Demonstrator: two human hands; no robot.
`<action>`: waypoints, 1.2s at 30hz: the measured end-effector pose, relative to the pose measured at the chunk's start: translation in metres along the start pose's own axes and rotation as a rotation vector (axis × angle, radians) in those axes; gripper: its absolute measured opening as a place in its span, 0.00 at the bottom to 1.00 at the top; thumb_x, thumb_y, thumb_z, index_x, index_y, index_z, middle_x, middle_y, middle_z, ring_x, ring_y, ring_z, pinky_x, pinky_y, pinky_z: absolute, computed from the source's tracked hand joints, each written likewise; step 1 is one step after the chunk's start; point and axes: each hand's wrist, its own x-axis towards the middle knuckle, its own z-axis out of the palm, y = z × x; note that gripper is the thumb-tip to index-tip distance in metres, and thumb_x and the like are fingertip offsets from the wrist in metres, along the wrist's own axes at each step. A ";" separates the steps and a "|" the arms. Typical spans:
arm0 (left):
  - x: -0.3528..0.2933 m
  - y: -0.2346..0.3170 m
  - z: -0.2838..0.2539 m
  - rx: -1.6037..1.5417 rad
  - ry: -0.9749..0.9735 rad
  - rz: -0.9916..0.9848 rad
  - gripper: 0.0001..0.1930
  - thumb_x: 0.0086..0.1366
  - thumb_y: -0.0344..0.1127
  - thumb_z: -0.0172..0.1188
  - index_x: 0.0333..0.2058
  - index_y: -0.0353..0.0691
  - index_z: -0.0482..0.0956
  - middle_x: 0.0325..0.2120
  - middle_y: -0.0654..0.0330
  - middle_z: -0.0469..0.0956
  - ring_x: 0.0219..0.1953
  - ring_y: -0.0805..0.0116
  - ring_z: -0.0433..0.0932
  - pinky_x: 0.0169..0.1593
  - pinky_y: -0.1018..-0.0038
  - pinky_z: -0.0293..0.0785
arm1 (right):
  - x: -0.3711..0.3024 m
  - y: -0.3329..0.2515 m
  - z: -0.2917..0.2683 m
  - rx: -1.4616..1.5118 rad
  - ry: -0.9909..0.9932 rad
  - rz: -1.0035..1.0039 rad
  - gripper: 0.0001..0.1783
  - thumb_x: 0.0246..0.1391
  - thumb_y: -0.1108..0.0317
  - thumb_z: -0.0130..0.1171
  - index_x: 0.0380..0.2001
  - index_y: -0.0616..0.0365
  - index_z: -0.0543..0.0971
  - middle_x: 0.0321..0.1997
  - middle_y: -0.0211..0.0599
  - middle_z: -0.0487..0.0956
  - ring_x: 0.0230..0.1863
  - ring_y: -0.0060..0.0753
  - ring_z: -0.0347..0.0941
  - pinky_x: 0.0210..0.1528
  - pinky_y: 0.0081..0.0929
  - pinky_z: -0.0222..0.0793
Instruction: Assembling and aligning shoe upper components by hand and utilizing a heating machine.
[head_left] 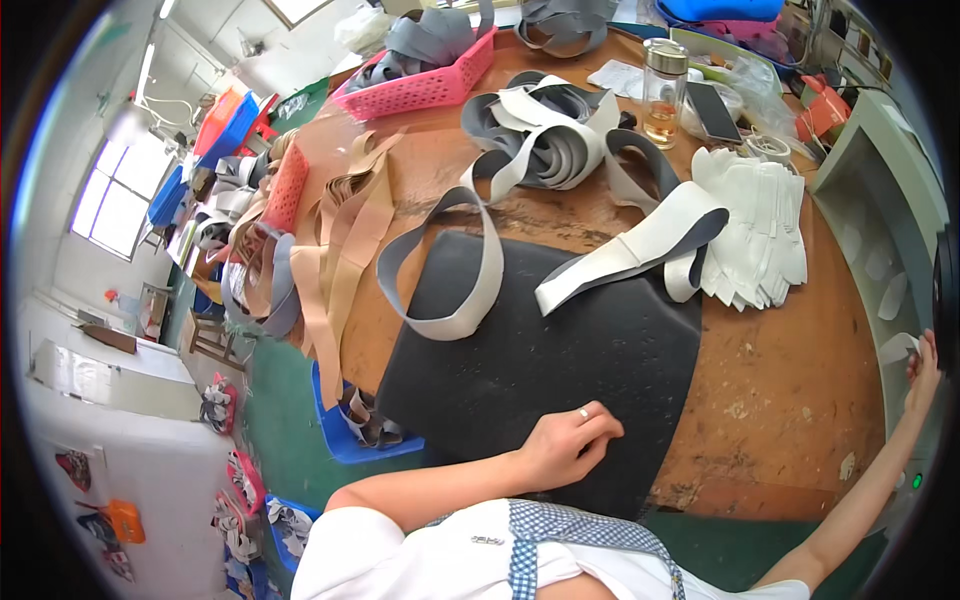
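Note:
My left hand (575,445), a ring on one finger, is curled into a loose fist over the near part of a black mat (560,370); nothing shows in it. Far to the right, my right hand (922,370) pinches a small white piece (899,347) at the front of a grey-green machine (875,180). A long white strip with a grey back (640,240) reaches onto the mat from the right, its end lying flat. A loop of the same strip (470,320) bends over the mat's left side. Stacked white cut pieces (750,230) lie right of the mat.
A tangled strip roll (555,150) lies behind the mat. Peach strips (345,230) hang over the table's left edge. At the back are a pink basket (430,85) of grey strips, a glass bottle (662,95) and a phone (712,110). A blue bin (350,440) stands below.

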 end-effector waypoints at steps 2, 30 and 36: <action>-0.002 -0.001 -0.012 -0.116 0.013 0.032 0.13 0.56 0.23 0.64 0.42 0.37 0.79 0.39 0.56 0.78 0.35 0.61 0.82 0.34 0.71 0.79 | -0.142 -0.117 0.075 -0.098 -0.133 -0.148 0.19 0.62 0.57 0.59 0.53 0.51 0.77 0.34 0.18 0.75 0.24 0.07 0.62 0.23 0.08 0.54; -0.028 -0.062 -0.167 -0.573 0.204 -0.299 0.15 0.74 0.38 0.55 0.36 0.30 0.81 0.26 0.68 0.79 0.28 0.84 0.73 0.31 0.81 0.70 | -0.548 -0.180 0.391 0.206 -1.344 0.327 0.19 0.70 0.60 0.50 0.46 0.67 0.80 0.41 0.38 0.84 0.42 0.28 0.81 0.47 0.26 0.75; -0.015 -0.069 -0.185 -0.445 0.343 -0.268 0.16 0.73 0.40 0.55 0.39 0.31 0.81 0.22 0.59 0.81 0.24 0.74 0.78 0.30 0.75 0.72 | -0.542 -0.167 0.404 0.240 -1.257 0.345 0.17 0.68 0.62 0.53 0.50 0.64 0.80 0.43 0.31 0.83 0.42 0.19 0.77 0.47 0.22 0.72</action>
